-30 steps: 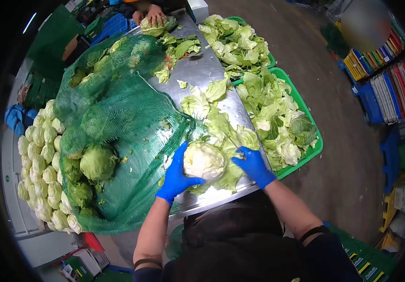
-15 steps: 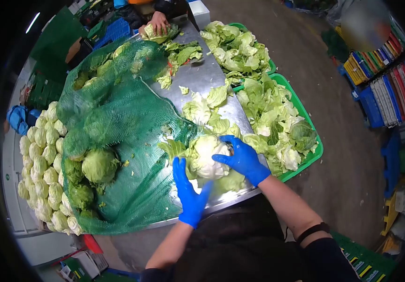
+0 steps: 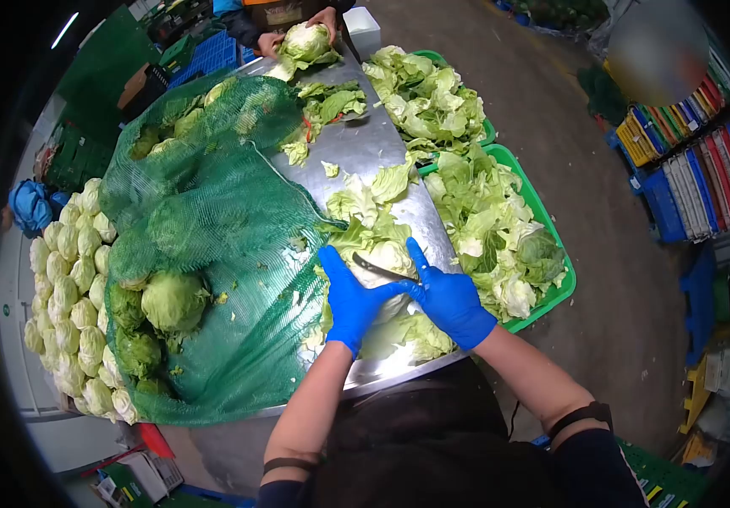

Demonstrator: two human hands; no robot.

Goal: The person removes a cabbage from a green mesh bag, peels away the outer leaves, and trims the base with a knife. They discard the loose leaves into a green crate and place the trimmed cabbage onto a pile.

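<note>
Head view: just right of the net, the left hand spreads wide against the cabbage; the right hand grips the knife. Cuts are best shallow, clear of the left hand.

A metal table is carrying everything here, its bare surface shining between the leaves. Over its left part a green net is spreading, with round green cabbages lying inside it. Near the close edge a pale cabbage head is resting among loose leaves. Farther along, a darker leaf pile is sitting (something red is showing at its side).
</note>
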